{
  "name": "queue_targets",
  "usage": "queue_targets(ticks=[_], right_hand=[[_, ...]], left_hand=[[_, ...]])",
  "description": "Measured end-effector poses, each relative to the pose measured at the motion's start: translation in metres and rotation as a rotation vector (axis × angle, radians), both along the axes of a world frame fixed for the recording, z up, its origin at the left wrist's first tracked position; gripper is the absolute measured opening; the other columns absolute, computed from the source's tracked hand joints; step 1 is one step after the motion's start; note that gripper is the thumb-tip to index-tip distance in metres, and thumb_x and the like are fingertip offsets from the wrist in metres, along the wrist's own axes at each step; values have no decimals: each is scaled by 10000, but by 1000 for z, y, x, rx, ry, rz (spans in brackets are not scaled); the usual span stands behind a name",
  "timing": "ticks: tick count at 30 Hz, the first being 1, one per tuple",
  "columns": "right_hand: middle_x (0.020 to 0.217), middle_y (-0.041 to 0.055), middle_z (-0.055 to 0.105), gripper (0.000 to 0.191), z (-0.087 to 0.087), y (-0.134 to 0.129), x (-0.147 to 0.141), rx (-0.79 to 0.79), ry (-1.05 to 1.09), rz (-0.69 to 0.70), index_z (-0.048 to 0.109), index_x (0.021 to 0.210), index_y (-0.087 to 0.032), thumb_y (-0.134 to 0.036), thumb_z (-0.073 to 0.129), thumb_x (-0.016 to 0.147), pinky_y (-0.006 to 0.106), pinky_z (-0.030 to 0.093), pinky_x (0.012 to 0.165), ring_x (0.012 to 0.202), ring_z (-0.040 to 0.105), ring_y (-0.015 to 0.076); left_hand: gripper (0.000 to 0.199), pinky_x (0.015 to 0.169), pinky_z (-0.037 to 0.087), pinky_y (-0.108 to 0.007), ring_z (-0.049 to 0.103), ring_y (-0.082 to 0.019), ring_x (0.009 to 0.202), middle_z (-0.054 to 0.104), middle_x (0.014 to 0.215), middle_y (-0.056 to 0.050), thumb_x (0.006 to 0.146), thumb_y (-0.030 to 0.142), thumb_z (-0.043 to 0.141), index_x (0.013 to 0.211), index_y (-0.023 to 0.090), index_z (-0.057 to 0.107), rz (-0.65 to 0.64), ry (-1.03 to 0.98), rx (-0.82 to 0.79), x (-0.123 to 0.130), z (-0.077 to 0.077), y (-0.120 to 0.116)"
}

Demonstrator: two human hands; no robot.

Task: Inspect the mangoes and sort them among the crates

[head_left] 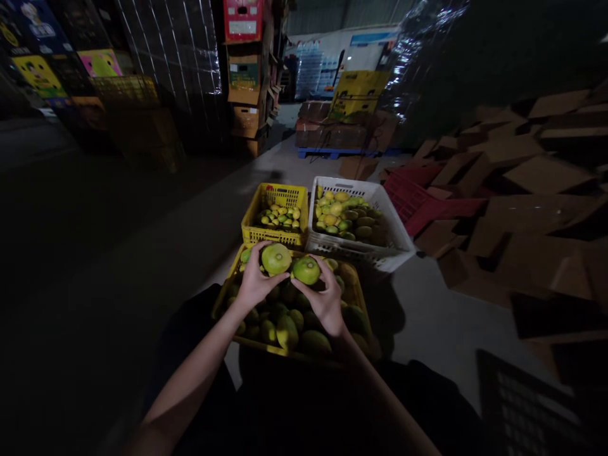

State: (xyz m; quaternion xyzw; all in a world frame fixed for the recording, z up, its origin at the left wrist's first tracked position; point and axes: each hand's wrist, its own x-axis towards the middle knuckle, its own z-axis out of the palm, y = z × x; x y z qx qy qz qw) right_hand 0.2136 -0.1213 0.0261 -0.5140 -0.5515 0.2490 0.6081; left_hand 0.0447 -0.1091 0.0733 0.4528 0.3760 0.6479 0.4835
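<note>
My left hand (255, 278) is closed around a pale green papaya (276, 258), its stem end turned up toward me. Beside it, my right hand (327, 297) grips a smaller green papaya (306, 270) between thumb and fingers. Both fruits are held close together above a yellow crate (365, 310) full of green and yellowish papayas (287, 332). Behind that crate stand a smaller yellow crate (275, 237) with small yellow-green fruit (281, 216) and a white crate (396, 244) holding yellow and green papayas (349, 215).
A red crate (418, 199) and a heap of cardboard boxes (527, 234) lie on the right. Toward the back, a blue pallet (332, 153) carries boxes, and a tall stack of cartons (244, 76) stands left of it. Much of the left floor is in shadow.
</note>
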Motion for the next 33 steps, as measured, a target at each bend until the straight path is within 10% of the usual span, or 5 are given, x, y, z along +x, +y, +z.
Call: queue_targets(ticks=[14,22,33], right_hand=[[1050,66,706,607,11,-5,0,-26,122,9,556,1067,-261,-417,901,594,455,576,868,900,685,254],[1071,37,743,451,33,-8,9,-199,431,303,661,1009,-240,-343,878,627,391,569,903,1017,690,251],[912,15,764,387,35,-9,11,-357,635,357,678,951,-275,-491,844,676,342,593,769,958,732,257]], left_hand=[[694,1115,357,-328,546,-263,1208,653,1169,-69,416,65,954,1057,228,744,-87,148,58,-7,5,4],[469,839,552,-263,679,-183,919,707,1005,-41,568,144,910,987,190,702,-276,-218,-251,-14,-3,7],[285,1072,514,-395,678,-255,1159,748,1124,-109,866,272,677,1127,169,626,-404,-447,-499,-5,-10,5]])
